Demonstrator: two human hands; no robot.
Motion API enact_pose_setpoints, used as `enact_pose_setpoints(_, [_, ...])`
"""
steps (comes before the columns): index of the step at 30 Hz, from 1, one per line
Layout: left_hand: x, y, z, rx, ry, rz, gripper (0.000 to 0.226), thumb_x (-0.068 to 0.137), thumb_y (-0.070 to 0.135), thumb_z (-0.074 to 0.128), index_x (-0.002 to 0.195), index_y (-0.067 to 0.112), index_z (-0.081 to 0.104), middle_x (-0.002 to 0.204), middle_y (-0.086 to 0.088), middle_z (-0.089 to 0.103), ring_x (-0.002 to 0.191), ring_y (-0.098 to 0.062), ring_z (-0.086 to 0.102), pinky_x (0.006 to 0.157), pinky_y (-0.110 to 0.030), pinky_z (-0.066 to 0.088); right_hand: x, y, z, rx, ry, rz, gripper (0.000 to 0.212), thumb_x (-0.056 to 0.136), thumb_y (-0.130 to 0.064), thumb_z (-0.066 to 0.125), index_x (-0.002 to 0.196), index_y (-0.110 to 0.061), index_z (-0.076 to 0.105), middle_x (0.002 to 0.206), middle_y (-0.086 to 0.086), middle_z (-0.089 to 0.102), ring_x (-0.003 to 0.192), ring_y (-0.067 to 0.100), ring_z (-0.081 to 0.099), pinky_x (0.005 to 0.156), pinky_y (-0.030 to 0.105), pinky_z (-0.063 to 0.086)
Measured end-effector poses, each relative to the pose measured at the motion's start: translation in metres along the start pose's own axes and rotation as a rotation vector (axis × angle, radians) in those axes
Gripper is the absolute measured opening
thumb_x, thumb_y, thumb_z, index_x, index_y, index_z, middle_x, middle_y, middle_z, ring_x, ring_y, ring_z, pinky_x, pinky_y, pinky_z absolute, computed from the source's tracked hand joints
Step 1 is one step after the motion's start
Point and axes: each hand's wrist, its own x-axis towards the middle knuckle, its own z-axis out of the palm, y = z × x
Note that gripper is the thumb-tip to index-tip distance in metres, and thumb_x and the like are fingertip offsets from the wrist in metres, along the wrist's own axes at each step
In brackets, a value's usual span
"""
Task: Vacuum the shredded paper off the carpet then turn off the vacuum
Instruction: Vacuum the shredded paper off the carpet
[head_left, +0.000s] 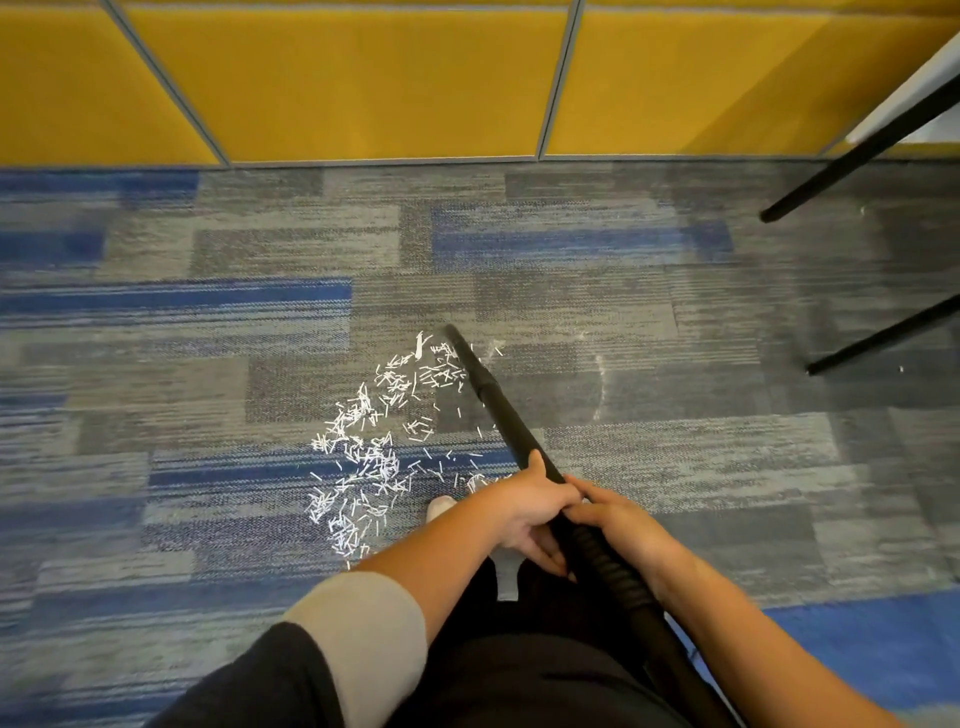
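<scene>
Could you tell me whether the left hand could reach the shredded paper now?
Probably not right away: the left hand grips the vacuum wand, as does the right hand; once released, nothing blocks the way to the shredded paper.

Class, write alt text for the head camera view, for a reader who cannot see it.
A person's left hand and right hand grip a black vacuum wand, its tip at the far edge of a patch of white shredded paper on grey-and-blue carpet. A yellow partition wall stands beyond.
</scene>
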Motion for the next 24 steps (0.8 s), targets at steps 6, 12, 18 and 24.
enact_pose_setpoints(6, [-0.003, -0.006, -0.005, -0.029, 0.017, 0.024, 0.086, 0.097, 0.019, 0.044, 0.144, 0.034, -0.026, 0.077, -0.015, 0.06, 0.046, -0.023, 0.061, 0.06, -0.041, 0.055, -0.002, -0.005, 0.007, 0.046, -0.043, 0.001, 0.04, 0.091, 0.005, 0.044, 0.119, -0.023, 0.054, 0.083, 0.018, 0.063, 0.061, 0.027, 0.058, 0.039, 0.027, 0.05])
enact_pose_setpoints(12, [-0.01, -0.023, -0.023, -0.092, 0.071, 0.033, 0.083, 0.098, 0.023, 0.043, 0.144, 0.033, -0.026, 0.078, -0.016, 0.061, 0.049, -0.024, 0.061, 0.066, -0.042, 0.056, 0.006, -0.009, 0.025, -0.112, -0.088, -0.002, 0.041, 0.09, 0.004, 0.045, 0.122, -0.019, 0.055, 0.1, 0.018, 0.063, 0.071, 0.024, 0.058, 0.05, 0.026, 0.05])
enact_pose_setpoints(18, [-0.01, -0.02, -0.021, -0.104, 0.04, 0.066, 0.082, 0.096, 0.017, 0.043, 0.146, 0.036, -0.02, 0.083, -0.017, 0.061, 0.053, -0.025, 0.061, 0.056, -0.038, 0.056, 0.0, -0.01, 0.025, 0.052, -0.103, 0.035, 0.037, 0.093, 0.003, 0.042, 0.12, -0.021, 0.052, 0.076, 0.016, 0.062, 0.047, 0.024, 0.059, 0.035, 0.028, 0.048])
enact_pose_setpoints(24, [-0.011, -0.021, -0.021, -0.114, 0.049, 0.069, 0.083, 0.096, 0.017, 0.044, 0.146, 0.036, -0.019, 0.082, -0.017, 0.061, 0.054, -0.024, 0.06, 0.063, -0.041, 0.057, 0.0, -0.012, 0.026, -0.016, -0.085, 0.037, 0.044, 0.093, 0.002, 0.042, 0.128, -0.025, 0.046, 0.081, 0.018, 0.062, 0.055, 0.027, 0.058, 0.037, 0.029, 0.049])
